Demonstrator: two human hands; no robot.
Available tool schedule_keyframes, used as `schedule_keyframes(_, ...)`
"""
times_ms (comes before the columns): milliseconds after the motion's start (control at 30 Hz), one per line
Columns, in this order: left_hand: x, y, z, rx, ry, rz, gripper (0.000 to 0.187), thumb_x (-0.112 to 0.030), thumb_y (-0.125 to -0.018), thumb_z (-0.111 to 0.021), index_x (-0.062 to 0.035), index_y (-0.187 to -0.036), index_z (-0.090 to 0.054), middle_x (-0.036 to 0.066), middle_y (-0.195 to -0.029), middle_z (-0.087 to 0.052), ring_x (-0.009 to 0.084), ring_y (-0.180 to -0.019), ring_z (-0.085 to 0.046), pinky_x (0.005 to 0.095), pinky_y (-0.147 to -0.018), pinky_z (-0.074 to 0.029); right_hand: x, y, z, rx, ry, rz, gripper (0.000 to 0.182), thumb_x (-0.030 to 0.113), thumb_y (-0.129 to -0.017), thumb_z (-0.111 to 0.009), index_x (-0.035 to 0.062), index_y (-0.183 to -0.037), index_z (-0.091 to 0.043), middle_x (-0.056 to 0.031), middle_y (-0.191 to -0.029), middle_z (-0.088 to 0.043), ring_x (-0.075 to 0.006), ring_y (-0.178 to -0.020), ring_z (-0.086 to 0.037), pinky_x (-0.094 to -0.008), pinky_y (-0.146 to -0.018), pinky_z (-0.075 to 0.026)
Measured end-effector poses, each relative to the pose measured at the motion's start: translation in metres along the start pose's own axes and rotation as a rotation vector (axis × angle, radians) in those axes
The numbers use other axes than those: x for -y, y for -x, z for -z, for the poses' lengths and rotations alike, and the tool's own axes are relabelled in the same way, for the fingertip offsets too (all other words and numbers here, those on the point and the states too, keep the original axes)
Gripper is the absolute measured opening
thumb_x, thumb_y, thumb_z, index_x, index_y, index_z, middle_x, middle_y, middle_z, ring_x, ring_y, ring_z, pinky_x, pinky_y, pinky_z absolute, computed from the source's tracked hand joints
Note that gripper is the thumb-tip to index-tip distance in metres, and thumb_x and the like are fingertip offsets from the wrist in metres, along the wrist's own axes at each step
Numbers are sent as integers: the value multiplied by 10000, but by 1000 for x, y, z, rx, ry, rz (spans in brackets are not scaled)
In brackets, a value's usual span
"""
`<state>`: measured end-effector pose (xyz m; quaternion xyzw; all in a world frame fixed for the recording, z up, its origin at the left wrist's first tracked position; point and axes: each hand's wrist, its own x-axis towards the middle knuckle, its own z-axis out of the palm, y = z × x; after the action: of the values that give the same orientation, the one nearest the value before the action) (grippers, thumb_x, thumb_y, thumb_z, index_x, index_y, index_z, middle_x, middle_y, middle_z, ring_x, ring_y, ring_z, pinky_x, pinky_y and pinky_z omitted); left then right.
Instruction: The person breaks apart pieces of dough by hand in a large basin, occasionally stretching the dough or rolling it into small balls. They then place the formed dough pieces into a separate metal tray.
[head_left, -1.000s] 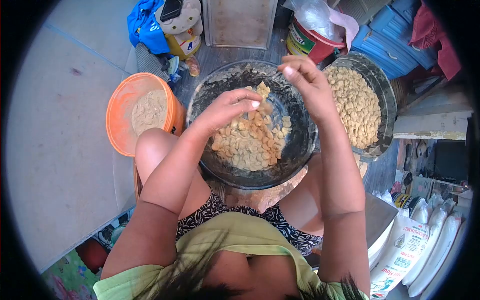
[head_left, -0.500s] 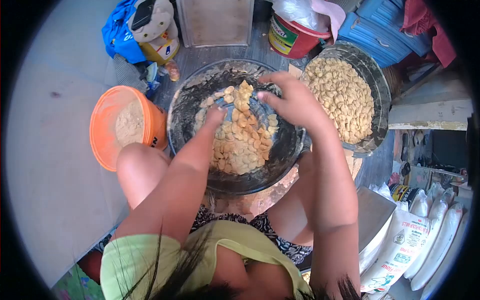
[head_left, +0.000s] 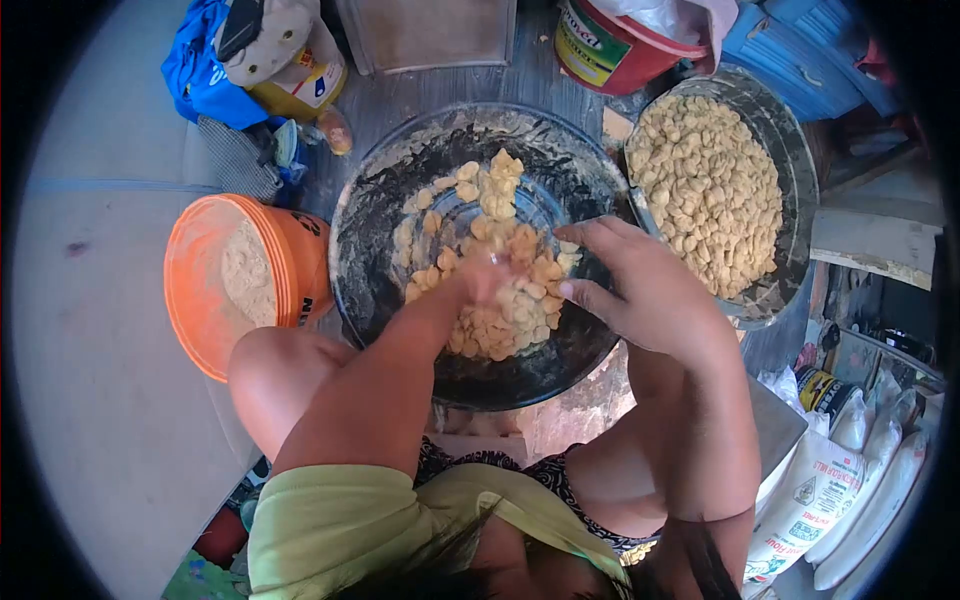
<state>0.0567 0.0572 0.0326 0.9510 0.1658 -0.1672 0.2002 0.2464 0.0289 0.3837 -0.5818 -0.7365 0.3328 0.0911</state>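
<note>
A wide black basin point(head_left: 380, 345) stands between my knees, its inner wall smeared with pale powder. Inside lies a heap of small, flattened, tan-yellow dough pieces point(head_left: 500, 330), with a clump point(head_left: 500, 180) of them toward the far side. My left hand point(head_left: 485, 278) is down in the middle of the heap, its fingers smeared by motion and partly hidden among the pieces. Over the basin's right side hovers my right hand point(head_left: 630, 285), thumb and forefinger spread apart with nothing between them, close to the heap's right edge.
To the left, an orange bucket point(head_left: 312, 255) holds pale powder. A second basin point(head_left: 795, 215) at the right is piled with similar pieces. Behind stand a red bucket point(head_left: 630, 60) and a framed panel point(head_left: 428, 35). Flour sacks point(head_left: 815, 490) lean at the lower right.
My left hand has moved right and nearer into the middle of the heap. My right hand has drawn back from the far clump toward the basin's right side. The camera view has shifted slightly.
</note>
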Motion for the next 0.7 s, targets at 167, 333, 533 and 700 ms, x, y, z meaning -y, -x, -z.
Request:
schedule_keyframes(167,71,-14,19,-480,-29,349,599,-479,-771,-588,-282,-1313,-426,58,-1447,-248,312,-1345,-178,639,-1024,-115,-13,-4,-9,60,19,-80,410,208,-787,-621,64,-1159,-528,-165,-1012,-556,-365,-950,-541,-430,-827,-428)
schedule_keyframes(333,92,-86,32,-609,422,456,647,-484,-707,-667,-288,-1287,-456,129,-1449,-206,331,-1352,-143,644,-1009,-150,-5,-15,-13,102,38,-97,404,198,-786,-620,56,-1153,-526,-168,-1004,-557,-373,-941,-544,-439,-820,-429)
schedule_keyframes(533,45,-68,55,-358,253,684,682,-347,-559,-809,-198,-1173,-554,97,-1469,-163,391,-1313,-219,618,-968,-275,7,-27,-12,158,41,-86,404,190,-795,-630,29,-1148,-518,-176,-1079,-545,-367,-999,-533,-402,-846,-431)
schedule_keyframes(700,42,-46,11,-369,385,601,519,-214,-635,-745,-169,-1124,-574,118,-1436,-255,385,-1264,-306,518,-962,-346,1,-28,-15,67,39,-39,410,220,-786,-624,34,-1139,-530,-192,-1034,-554,-378,-975,-540,-431,-838,-431)
